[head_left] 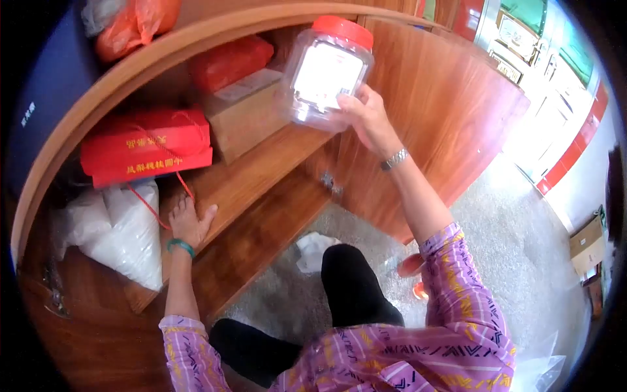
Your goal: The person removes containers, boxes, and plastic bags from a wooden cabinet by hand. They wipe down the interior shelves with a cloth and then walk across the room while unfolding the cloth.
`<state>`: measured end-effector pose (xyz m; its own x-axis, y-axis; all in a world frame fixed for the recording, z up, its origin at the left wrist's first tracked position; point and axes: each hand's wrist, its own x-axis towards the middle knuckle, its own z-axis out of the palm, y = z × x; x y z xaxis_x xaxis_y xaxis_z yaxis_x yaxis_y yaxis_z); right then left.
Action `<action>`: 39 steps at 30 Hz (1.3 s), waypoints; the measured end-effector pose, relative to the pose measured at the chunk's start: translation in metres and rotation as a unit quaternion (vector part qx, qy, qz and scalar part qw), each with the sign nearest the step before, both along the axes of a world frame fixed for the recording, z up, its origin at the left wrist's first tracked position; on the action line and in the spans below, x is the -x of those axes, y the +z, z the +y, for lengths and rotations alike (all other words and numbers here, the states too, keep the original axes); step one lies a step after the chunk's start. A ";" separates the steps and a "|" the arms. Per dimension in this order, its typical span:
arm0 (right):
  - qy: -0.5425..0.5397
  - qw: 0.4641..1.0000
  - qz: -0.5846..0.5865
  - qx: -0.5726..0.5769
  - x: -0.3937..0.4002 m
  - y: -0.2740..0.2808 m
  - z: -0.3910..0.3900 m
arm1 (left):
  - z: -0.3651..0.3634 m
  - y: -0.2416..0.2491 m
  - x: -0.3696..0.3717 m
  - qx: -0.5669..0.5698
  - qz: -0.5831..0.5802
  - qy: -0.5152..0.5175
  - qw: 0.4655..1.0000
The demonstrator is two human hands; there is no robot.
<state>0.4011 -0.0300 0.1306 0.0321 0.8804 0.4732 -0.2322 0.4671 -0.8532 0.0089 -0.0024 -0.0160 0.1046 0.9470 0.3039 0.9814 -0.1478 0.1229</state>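
My right hand (pixel 369 121) grips a clear plastic jar (pixel 326 75) near its base and holds it up in front of the cabinet. The jar has a red screw lid (pixel 343 31) and a white label turned toward me. My left hand (pixel 188 221) rests with spread fingers on the wooden shelf (pixel 261 173). Close beside it stands a red gift bag (pixel 147 147) with red cord handles and yellow characters. A bulging white plastic bag (pixel 124 235) leans just left of my left wrist.
A cardboard box (pixel 245 121) and a red plastic bag (pixel 232 62) sit deeper on the shelf. The cabinet door (pixel 431 117) hangs open at the right. Orange bags (pixel 140 26) lie on top. A crumpled white bag (pixel 315 251) is on the floor (pixel 496 242) by my knee.
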 end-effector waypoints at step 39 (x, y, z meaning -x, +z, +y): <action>-0.397 0.827 -0.378 -0.126 0.017 0.207 0.153 | -0.006 0.011 0.001 0.011 -0.033 -0.002 0.999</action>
